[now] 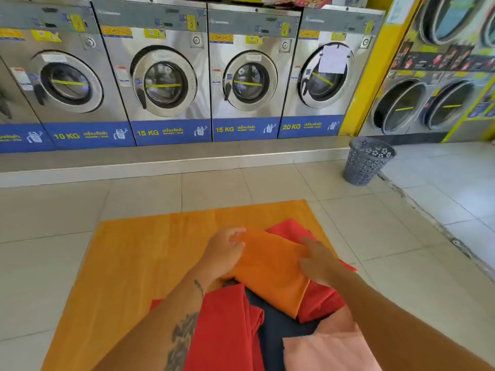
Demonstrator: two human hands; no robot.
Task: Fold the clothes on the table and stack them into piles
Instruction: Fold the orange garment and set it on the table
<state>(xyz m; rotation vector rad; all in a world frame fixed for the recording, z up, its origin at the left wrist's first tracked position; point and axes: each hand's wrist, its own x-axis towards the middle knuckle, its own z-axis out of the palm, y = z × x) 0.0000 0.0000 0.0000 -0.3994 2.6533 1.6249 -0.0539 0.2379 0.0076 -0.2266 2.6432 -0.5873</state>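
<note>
My left hand (223, 253): fingers curled over the left edge of the orange cloth (270, 269), seemingly pinching it; the fingertips blur into the fabric, so the grip is not certain. My right hand (317, 259): palm down, fingers spread flat on the cloth's right edge, grasping nothing. Orange cloth: folded, lying atop the heap at the middle of the wooden table (128, 263).

Beneath it: red cloth (290, 226), only corners showing. Nearer me: second red garment (227, 330), partly covered by my left forearm; dark navy garment (273, 325), mostly buried; pink garment (329, 346), cut off by the bottom edge.

Beyond: tiled floor (214, 188); grey perforated basket (367, 160), tilted, contents unseen; row of washing machines (166, 76), labels too blurred to read beyond the kilogram ratings.
</note>
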